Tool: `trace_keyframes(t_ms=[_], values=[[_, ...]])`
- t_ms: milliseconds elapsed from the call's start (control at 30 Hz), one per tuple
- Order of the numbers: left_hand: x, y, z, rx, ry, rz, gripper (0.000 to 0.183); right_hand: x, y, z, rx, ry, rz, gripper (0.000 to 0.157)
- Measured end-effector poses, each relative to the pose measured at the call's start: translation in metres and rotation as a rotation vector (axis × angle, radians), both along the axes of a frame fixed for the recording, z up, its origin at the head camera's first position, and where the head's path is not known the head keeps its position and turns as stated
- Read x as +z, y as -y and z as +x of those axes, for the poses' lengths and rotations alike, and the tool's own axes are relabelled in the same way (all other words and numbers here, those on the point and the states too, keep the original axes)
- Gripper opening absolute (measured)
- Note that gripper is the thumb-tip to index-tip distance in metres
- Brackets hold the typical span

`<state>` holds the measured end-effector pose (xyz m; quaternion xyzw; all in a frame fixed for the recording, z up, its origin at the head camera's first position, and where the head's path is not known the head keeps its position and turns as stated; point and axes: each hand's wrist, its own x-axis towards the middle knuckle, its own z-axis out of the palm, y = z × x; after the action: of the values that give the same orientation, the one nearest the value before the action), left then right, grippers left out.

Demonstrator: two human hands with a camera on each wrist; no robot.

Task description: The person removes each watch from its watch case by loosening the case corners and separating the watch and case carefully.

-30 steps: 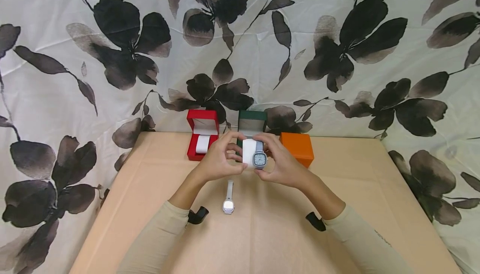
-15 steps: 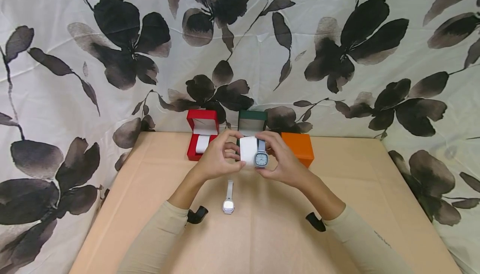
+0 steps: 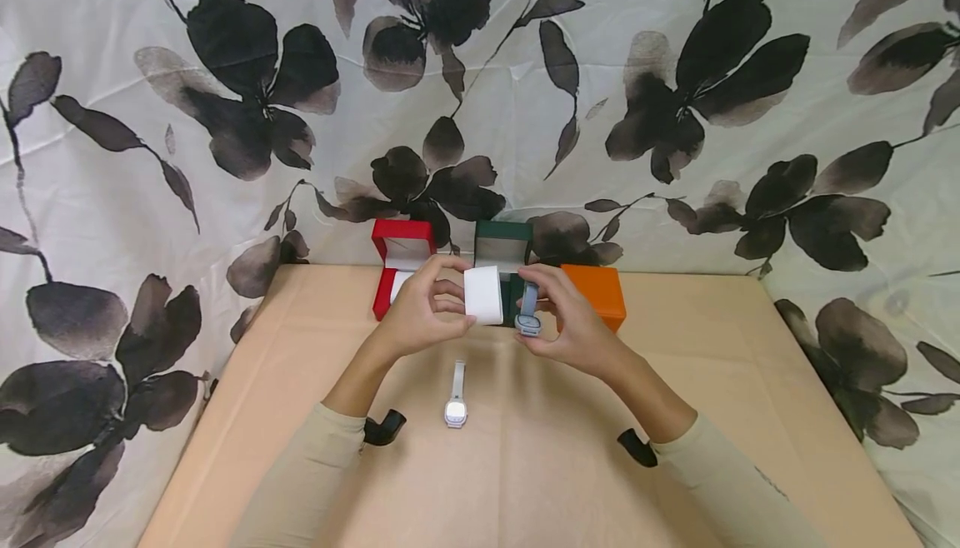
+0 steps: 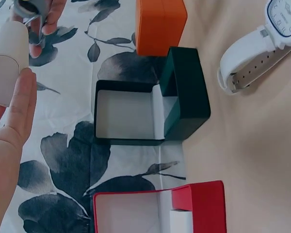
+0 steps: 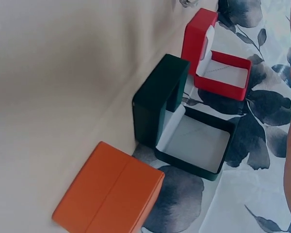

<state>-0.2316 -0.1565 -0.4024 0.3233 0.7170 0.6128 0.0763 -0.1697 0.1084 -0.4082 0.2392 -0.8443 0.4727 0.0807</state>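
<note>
The left hand [image 3: 427, 306] has its thumb and fingers bent round a white cushion [image 3: 483, 295], pinching it by the top and bottom edges. The right hand [image 3: 566, 315] pinches a blue watch [image 3: 528, 311] upright between thumb and fingertips, the strap at the top and the dial low by the thumb. A narrow gap parts watch and cushion, both raised off the table [image 3: 525, 465].

For this close work, a light squeeze is probably best on the left, since the cushion looks soft enough to dent. On the right, a hold on the strap and the rim of the case would spare the glass. Turning both pieces slowly, face to face, should stop the buckle from scraping the cushion.

Below the left hand, nearer the person, a white watch [image 3: 456, 400] lies on the table; any lowered wrist needs to miss it. Just beyond the gap between the hands is a green box [image 4: 194, 87], lid up. Beyond the left hand is an open red box [image 4: 208, 208], partly hidden. Beyond the right hand sits an orange box [image 5: 109, 191], seemingly closed, where knuckles could bump it. Farthest off hangs a flowered cloth [image 3: 555, 198].
</note>
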Motion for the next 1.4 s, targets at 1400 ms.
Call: trace_keyframes(t_ms=[1400], values=[[0.01,0.017,-0.009,0.032,-0.074,-0.021,0.067,-0.07,0.016,0.009,0.029,0.267,0.132,0.082]])
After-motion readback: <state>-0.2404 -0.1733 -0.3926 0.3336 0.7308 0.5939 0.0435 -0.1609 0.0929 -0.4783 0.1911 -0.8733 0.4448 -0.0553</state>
